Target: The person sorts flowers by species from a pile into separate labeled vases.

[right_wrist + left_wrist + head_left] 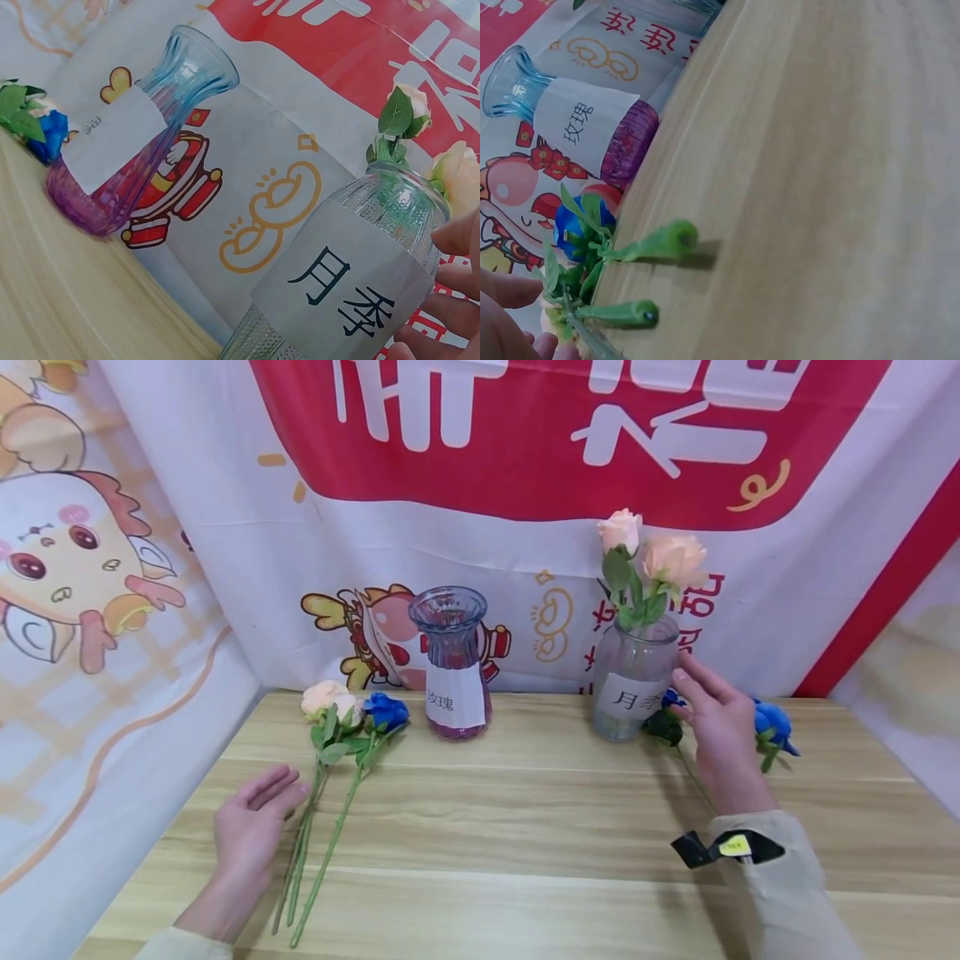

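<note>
— Where are we now?

— Our left hand lies flat and loose on the wooden table, fingers straight, just beside the stems of the cream roses and the blue rose. It holds nothing. Our right hand is open too, fingertips up by the clear vase with two peach roses in it.

— So what comes next?

— We think we are between flowers. Next we must pinch one stem and lift it.

— Is there room?

— Yes, the middle of the table is bare. The purple vase stands near the back wall, so we should move gently there.
</note>
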### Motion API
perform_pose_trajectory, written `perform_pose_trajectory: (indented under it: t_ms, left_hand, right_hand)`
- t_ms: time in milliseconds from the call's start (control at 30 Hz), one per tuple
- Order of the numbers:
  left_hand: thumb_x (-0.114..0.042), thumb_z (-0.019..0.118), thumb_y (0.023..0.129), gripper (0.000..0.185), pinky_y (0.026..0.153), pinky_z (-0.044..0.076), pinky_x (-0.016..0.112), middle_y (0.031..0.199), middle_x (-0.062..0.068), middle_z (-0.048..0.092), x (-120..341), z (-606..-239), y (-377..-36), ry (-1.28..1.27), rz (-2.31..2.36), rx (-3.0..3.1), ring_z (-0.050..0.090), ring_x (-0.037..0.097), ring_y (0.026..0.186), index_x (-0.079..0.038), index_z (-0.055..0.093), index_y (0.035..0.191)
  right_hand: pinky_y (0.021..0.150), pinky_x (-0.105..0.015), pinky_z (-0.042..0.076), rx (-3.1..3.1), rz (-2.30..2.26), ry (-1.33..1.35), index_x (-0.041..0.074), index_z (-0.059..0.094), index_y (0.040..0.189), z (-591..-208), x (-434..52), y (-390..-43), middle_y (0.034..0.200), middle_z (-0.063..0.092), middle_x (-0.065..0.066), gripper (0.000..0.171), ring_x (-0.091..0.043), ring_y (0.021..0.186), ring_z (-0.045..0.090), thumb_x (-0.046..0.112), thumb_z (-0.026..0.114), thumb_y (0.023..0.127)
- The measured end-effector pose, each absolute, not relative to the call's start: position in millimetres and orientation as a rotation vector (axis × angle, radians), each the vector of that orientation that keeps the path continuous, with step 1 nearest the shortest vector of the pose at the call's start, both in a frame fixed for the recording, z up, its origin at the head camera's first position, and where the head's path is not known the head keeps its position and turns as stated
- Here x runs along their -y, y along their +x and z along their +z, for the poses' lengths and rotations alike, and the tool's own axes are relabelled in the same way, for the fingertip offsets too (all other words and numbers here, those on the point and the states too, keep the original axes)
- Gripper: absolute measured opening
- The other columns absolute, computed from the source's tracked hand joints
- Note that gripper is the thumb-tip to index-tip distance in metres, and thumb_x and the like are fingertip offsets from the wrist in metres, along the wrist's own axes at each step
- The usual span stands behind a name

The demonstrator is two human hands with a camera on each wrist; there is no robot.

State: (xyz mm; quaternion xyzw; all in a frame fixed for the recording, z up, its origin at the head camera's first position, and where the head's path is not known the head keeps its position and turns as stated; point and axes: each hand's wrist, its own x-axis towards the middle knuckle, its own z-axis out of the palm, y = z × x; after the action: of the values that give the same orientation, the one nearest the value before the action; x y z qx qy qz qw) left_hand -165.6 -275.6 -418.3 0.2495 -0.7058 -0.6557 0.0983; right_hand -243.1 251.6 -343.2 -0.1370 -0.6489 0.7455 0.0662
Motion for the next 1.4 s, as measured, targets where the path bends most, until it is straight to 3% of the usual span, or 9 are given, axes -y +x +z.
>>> perform_pose_trajectory:
  t_ms: [300, 667, 900, 1033, 1300, 1400]
  left_hand:
    - [-0.011, 0.083, 0.091, 0.076, 0.083, 0.057, 0.008, 0.102, -0.032, 0.075, 284, -423, -163, 0.723, -1.925, 2.286, 0.069, -0.016, 0.088, -0.009, 0.046, 0.157]
    - [-0.014, 0.085, 0.091, 0.079, 0.084, 0.058, 0.010, 0.124, -0.012, 0.077, 286, -421, -166, 0.678, -1.972, 2.390, 0.070, -0.013, 0.089, -0.006, 0.044, 0.158]
    - [-0.014, 0.083, 0.093, 0.078, 0.087, 0.060, 0.014, 0.101, -0.015, 0.081, 280, -417, -171, 0.612, -2.129, 2.334, 0.074, -0.005, 0.090, 0.003, 0.043, 0.157]
    - [-0.014, 0.083, 0.092, 0.079, 0.092, 0.060, 0.015, 0.103, -0.016, 0.078, 275, -415, -173, 0.575, -2.243, 2.268, 0.075, -0.002, 0.095, 0.004, 0.041, 0.157]
    - [-0.016, 0.085, 0.092, 0.081, 0.092, 0.059, 0.014, 0.096, -0.023, 0.074, 270, -413, -176, 0.658, -2.290, 2.170, 0.074, -0.002, 0.096, -0.002, 0.041, 0.158]
    - [-0.013, 0.085, 0.091, 0.063, 0.090, 0.059, 0.014, 0.093, -0.022, 0.076, 271, -411, -177, 0.684, -2.321, 2.086, 0.074, -0.002, 0.092, -0.014, 0.057, 0.147]
  right_hand:
    - [0.133, -0.047, 0.030, 1.965, 2.249, -0.405, 0.034, 0.050, 0.158, -344, -253, -243, 0.172, 0.038, 0.013, 0.064, -0.014, 0.156, 0.038, 0.048, 0.070, 0.099]
    - [0.133, -0.048, 0.031, 1.966, 2.242, -0.394, 0.034, 0.050, 0.158, -346, -253, -243, 0.172, 0.038, 0.012, 0.063, -0.015, 0.155, 0.040, 0.047, 0.070, 0.099]
    - [0.133, -0.050, 0.030, 1.969, 2.244, -0.404, 0.035, 0.051, 0.157, -345, -253, -243, 0.172, 0.038, 0.012, 0.063, -0.015, 0.156, 0.039, 0.049, 0.071, 0.098]
    - [0.133, -0.050, 0.030, 1.958, 2.247, -0.415, 0.036, 0.052, 0.156, -344, -252, -243, 0.171, 0.039, 0.013, 0.062, -0.015, 0.155, 0.039, 0.048, 0.071, 0.098]
    - [0.133, -0.050, 0.030, 1.958, 2.244, -0.415, 0.035, 0.052, 0.156, -344, -252, -242, 0.171, 0.039, 0.012, 0.063, -0.015, 0.154, 0.040, 0.048, 0.071, 0.098]
    - [0.133, -0.050, 0.030, 1.962, 2.243, -0.415, 0.034, 0.051, 0.157, -344, -252, -242, 0.171, 0.039, 0.013, 0.064, -0.015, 0.154, 0.040, 0.049, 0.071, 0.098]
